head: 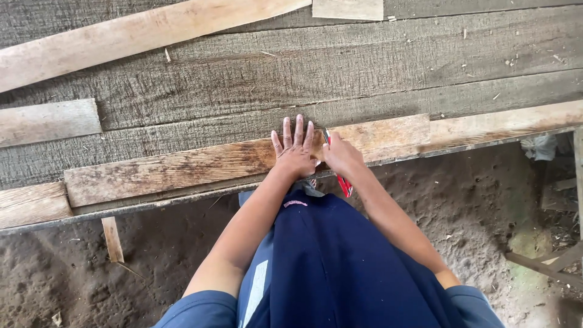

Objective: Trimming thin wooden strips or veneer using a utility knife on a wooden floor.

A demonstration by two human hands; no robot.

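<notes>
Left hand (294,152) pressed flat, fingers spread and fully open, on reddish-brown plank (243,159) at centre of frame; grips nothing, only bears down. Right hand (340,155) just beside it, closed around red-handled tool (344,182); red end projects below the wrist toward lower centre, a short stretch shows above the knuckles near the left fingertips; working tip mostly hidden, kind of tool not certain.

Plank lies on grey weathered bench (364,67), along its near edge; long axis runs left to right, tilted slightly, right end higher in frame; left end toward lower left, right end abutting a paler board (504,121) at right.

Tool axis close to vertical in frame, roughly across the plank; upper end leans toward upper left.

Risks, judged: tool tip touching or nearly touching left fingers, so a slip could nick them; plank sits at bench edge above dirt floor (473,200), so uneven pressure could tip or slide it off; rough grain could snag the tip and deflect it.
</notes>
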